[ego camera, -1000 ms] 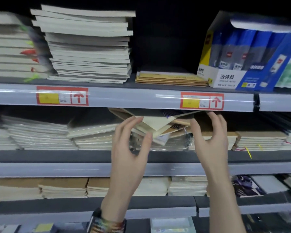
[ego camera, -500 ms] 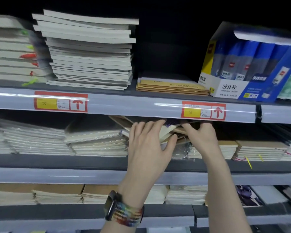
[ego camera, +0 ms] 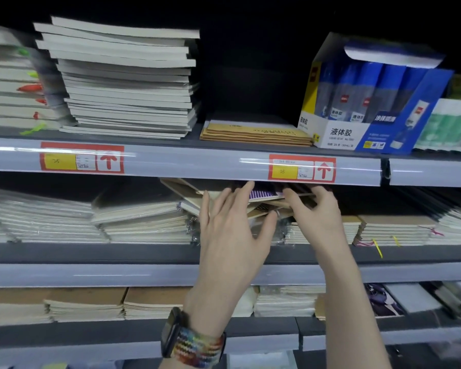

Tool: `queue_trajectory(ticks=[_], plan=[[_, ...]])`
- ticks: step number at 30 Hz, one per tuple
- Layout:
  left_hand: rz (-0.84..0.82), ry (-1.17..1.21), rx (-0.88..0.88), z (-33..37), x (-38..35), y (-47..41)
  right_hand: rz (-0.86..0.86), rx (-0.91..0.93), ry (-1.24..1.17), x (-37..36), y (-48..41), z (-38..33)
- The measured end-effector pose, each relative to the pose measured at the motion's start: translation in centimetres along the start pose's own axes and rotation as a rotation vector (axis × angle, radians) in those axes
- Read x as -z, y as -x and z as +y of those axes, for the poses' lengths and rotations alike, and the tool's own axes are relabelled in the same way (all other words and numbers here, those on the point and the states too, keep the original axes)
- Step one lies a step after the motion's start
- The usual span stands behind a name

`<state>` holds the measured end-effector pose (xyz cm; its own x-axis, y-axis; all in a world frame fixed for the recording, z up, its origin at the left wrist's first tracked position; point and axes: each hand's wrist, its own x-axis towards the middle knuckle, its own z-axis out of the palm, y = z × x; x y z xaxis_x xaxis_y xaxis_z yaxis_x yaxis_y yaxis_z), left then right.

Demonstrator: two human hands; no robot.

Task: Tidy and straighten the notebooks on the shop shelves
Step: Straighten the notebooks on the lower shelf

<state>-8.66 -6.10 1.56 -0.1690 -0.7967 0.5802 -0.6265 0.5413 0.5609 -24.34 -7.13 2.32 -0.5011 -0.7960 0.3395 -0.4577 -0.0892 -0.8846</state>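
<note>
The left hand [ego camera: 232, 233] rises from 6 o'clock to the centre of the frame, its back to the camera. Its four fingers are straight and fanned apart, their tips lying against the jumbled pile of kraft-brown and cream paper notebooks [ego camera: 189, 195]. The thumb stretches toward 3 o'clock under the tilted covers; whether it touches them cannot be told. On that wrist, at 6 o'clock, sits a black watch on a multicoloured woven band [ego camera: 200, 344].

The right hand [ego camera: 317, 217] comes up from 5 o'clock and sits at 3 o'clock of the left one, near it but apart. Its fingers are curled over, gripping the front edges of the covers at the pile's right side.

The pile lies at centre on the grey metal middle shelf [ego camera: 117, 253], just under the rail above, its covers askew. A purple striped cover [ego camera: 261, 194] shows between the hands. Flat stacks flank the pile at 8 and 4 o'clock.

On the shelf above:
- At 2 o'clock, a blue, white and yellow cardboard display box [ego camera: 341, 132] reads "液体胶". The red logos on the tubes inside are too blurred to read.
- At 11 o'clock stands a tall stack of white-edged notebooks [ego camera: 125, 81].
- At 1 o'clock lies a low stack of kraft-brown booklets [ego camera: 256, 133].

Two red-framed price labels, one at 9 o'clock [ego camera: 81, 161] and one at 3 o'clock [ego camera: 301, 170], each carry a yellow field and a red upward arrow; their small writing is illegible.
</note>
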Motion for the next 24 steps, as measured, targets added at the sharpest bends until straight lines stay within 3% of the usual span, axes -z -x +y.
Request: queue_trajectory(ticks=[13,18,24], plan=[[0.140,0.399,0.139,2.0,0.2,4.3,0.037,-0.026,-0.274,3.3,3.8,1.6],[0.174,0.620,0.270,2.5,0.1,5.8,0.099,-0.040,-0.394,5.1,5.7,2.2],[0.199,0.761,0.362,2.7,-0.3,7.1,-0.061,-0.143,-0.428,6.0,7.3,3.5]])
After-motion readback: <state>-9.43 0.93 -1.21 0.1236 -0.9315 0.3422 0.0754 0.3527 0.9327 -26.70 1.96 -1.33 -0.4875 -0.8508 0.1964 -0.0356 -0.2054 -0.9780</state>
